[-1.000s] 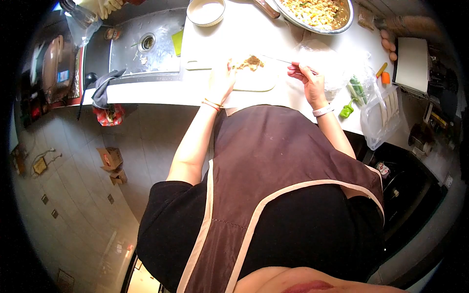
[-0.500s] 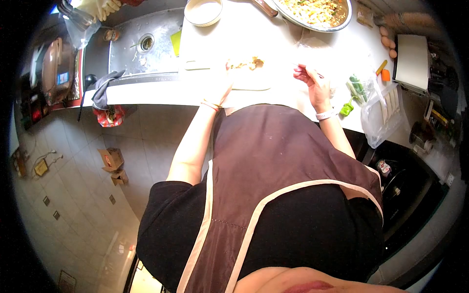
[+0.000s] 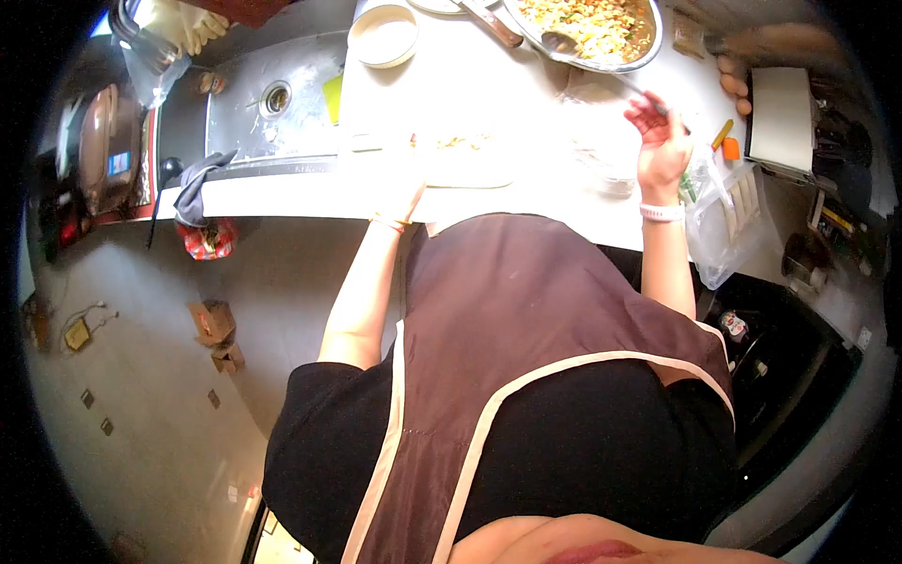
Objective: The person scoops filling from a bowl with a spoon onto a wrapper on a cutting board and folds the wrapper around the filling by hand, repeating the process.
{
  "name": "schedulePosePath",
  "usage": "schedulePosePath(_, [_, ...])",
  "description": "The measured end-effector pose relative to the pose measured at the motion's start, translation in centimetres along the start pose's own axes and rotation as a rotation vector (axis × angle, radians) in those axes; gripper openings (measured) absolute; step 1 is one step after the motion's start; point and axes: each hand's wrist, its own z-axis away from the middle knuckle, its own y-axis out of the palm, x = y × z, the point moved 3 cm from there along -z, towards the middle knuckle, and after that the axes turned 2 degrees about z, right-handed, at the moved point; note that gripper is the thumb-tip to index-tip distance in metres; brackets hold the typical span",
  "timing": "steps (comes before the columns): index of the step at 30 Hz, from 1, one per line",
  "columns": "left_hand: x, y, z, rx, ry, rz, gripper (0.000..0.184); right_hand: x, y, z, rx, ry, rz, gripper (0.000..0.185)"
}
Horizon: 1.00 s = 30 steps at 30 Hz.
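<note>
My right hand (image 3: 660,141) is at the right of the counter, its fingers around the handle of a metal spoon (image 3: 558,42). The spoon's head rests in a large metal bowl (image 3: 601,28) of chopped, mixed filling. My left hand (image 3: 410,188) lies at the left edge of a pale board (image 3: 479,180), its fingers washed out by glare. Beside those fingers is a thin strip of filling (image 3: 462,144); what lies under it is lost in the brightness.
A white bowl (image 3: 383,37) and a brown knife handle (image 3: 503,28) are at the back. The sink (image 3: 254,122) is at left. On the right are eggs (image 3: 733,83), a carrot piece (image 3: 731,148) and a plastic bag (image 3: 719,235). Clear plastic (image 3: 601,160) lies mid-counter.
My right hand has moved right from near the board, and the spoon now reaches into the metal bowl. The view has shifted slightly; my left hand stays by the filling.
</note>
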Motion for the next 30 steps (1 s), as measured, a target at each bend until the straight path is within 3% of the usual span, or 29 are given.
schedulePosePath(1, [-0.3,-0.1,0.0,-0.020,0.015,0.002,0.031,1.0,0.0,-1.2,-0.003,-0.062,0.001,0.044])
schedulePosePath(5, [-1.1,-0.2,-0.1,0.019,-0.001,-0.015,0.030,1.7,-0.2,-5.9,-0.126,-0.326,0.634,0.039])
schedulePosePath(7, [-1.2,0.0,-0.3,0.053,-0.044,-0.023,0.029,0.6,0.0,-7.8,-0.041,-0.465,0.835,0.030])
schedulePosePath(10, [-0.1,0.4,-0.5,0.035,0.067,-0.137,0.030,-1.9,1.6,-8.2,0.083,-0.309,0.617,0.027])
schedulePosePath(14, [-0.1,0.2,-0.4,0.043,0.052,-0.133,0.030,-2.7,1.3,-8.7,0.025,-0.128,0.428,0.035])
schedulePosePath(16, [0.1,0.1,-0.4,0.051,0.032,-0.162,0.030,-2.6,0.3,-8.8,-0.108,-0.022,0.275,0.037])
schedulePosePath(19, [0.0,-0.1,-0.3,0.035,0.030,-0.159,0.030,-2.4,-0.8,-8.5,-0.188,-0.012,0.123,0.037])
schedulePosePath(30, [0.0,0.4,-0.5,0.069,0.017,-0.110,0.031,-0.3,-2.3,-6.7,-0.140,-0.039,0.018,0.039])
